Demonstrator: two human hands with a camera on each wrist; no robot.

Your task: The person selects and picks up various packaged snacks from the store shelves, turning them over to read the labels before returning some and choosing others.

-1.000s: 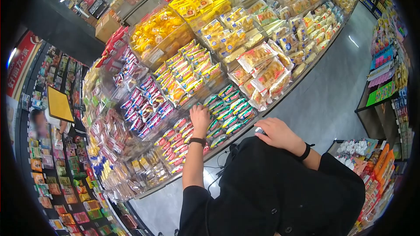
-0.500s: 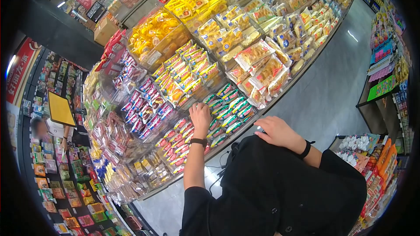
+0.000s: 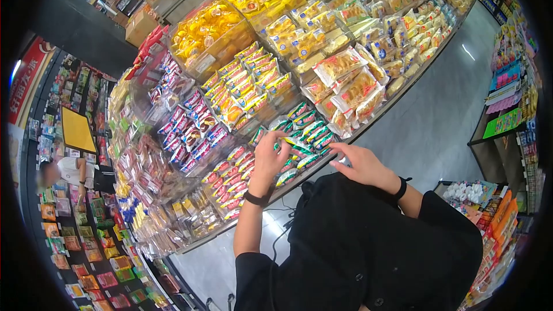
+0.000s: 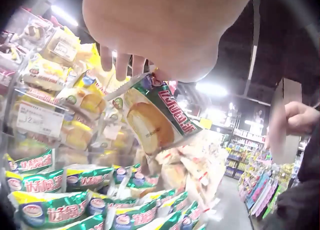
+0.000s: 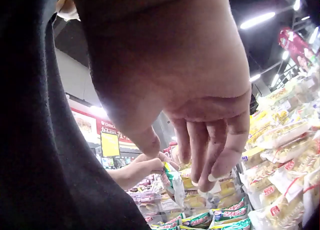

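Note:
In the head view my left hand (image 3: pixel 269 158) is raised over the green packets (image 3: pixel 315 132). It pinches one green and white packet (image 4: pixel 154 117) by its end; the clear window shows a round pastry. From the right wrist view, the same packet (image 5: pixel 172 184) hangs from the left hand's fingertips. My right hand (image 3: pixel 363 164) is to the right, near the display's front edge, its fingers extended and slightly bent, holding nothing. The right wrist view shows that hand (image 5: pixel 185 99) close to the packet, apparently not touching it.
Pink packets (image 3: pixel 233 181) lie left of the green ones. Yellow packets (image 3: pixel 239 92) and bagged pastries (image 3: pixel 354 92) fill bins behind. Another person (image 3: pixel 72 171) stands at the left shelves beside a yellow board (image 3: pixel 79 131). A grey floor aisle (image 3: pixel 429 129) runs along the right.
My left hand has lifted from among the packets with one green packet and moved slightly right. The fingers of my right hand have spread, and that hand has shifted slightly.

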